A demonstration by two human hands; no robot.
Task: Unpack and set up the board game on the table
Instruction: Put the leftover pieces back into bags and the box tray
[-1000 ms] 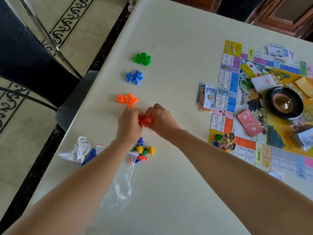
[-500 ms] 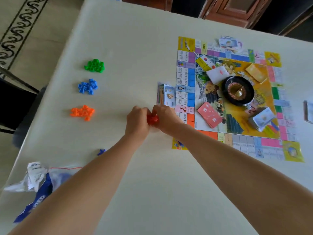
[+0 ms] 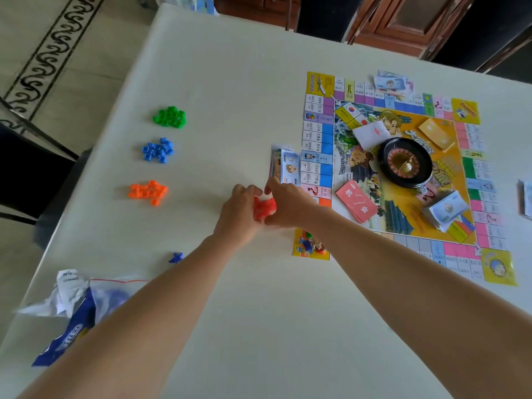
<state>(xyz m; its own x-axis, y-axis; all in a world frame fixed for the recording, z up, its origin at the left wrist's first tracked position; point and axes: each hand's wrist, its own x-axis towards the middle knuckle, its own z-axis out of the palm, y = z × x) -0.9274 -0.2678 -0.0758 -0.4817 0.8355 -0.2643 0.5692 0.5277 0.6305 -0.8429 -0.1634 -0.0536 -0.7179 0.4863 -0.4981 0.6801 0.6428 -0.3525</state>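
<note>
Since a second ago, both hands have carried their load away from the orange pile toward the board's near-left edge; over the last half second they have barely shifted.

Left hand (image 3: pixel 239 217): forearm reaches in from the lower left, wrist straight, back of hand up, fingers curled in against the small red plastic pieces (image 3: pixel 264 208).
Right hand (image 3: pixel 290 205): forearm comes in from the lower right, thumb and fingers curled round the same clump from the other side. The two hands close on it together, fingertips nearly meeting above it. Whether the clump rests on the pale surface (image 3: pixel 230 82) or is lifted just off it, I cannot tell.

The red plastic pieces sit between the hands, just beside the colourful square game board (image 3: pixel 316 133) and just below the stack of paper banknotes (image 3: pixel 288 165) lying along its left edge.

Three sorted heaps of small plastic blocks lie in a column well to the left: green (image 3: pixel 169 117) farthest, blue (image 3: pixel 158 149) in the middle, orange (image 3: pixel 148 191) nearest. One loose blue plastic piece (image 3: pixel 176 257) lies alone nearer the left forearm. A crumpled clear plastic bag with a blue wrapper (image 3: pixel 72 306) lies at the near-left corner.

On the board: a black roulette wheel (image 3: pixel 404 162) near the centre, a stack of red cards (image 3: pixel 357 204) below and left of it, and mixed coloured tokens (image 3: pixel 311 244) on the yellow corner square.
</note>
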